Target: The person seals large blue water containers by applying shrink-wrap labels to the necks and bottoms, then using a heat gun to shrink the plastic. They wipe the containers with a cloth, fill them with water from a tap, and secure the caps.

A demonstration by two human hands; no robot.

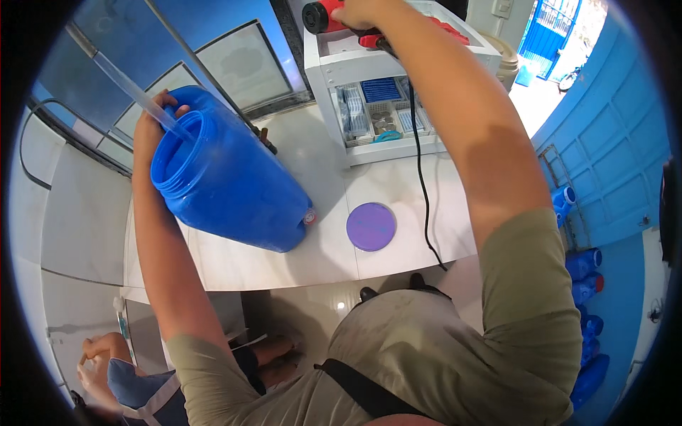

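My left hand (157, 109) is closed around the handle of a blue plastic water jug (240, 181). The jug stands tilted in view on the white tiled counter, its wide threaded mouth uncapped. A clear plastic tube (125, 88) on a metal pipe (81, 38) reaches down into that mouth. Near the jug's base sits a small red and white spout cap (309, 215). My right hand (362, 15) grips a red and black heat gun or hair dryer (319, 17) at the top of a white cabinet (367, 72). A purple round lid (371, 227) lies flat on the counter.
A black cord (420, 175) hangs from the cabinet top across the counter's edge. Baskets of small packets (381, 90) fill the cabinet shelf. A metal pipe with a valve (265, 136) stands behind the jug. Another person (141, 386) is at lower left; blue jugs (583, 261) line the right wall.
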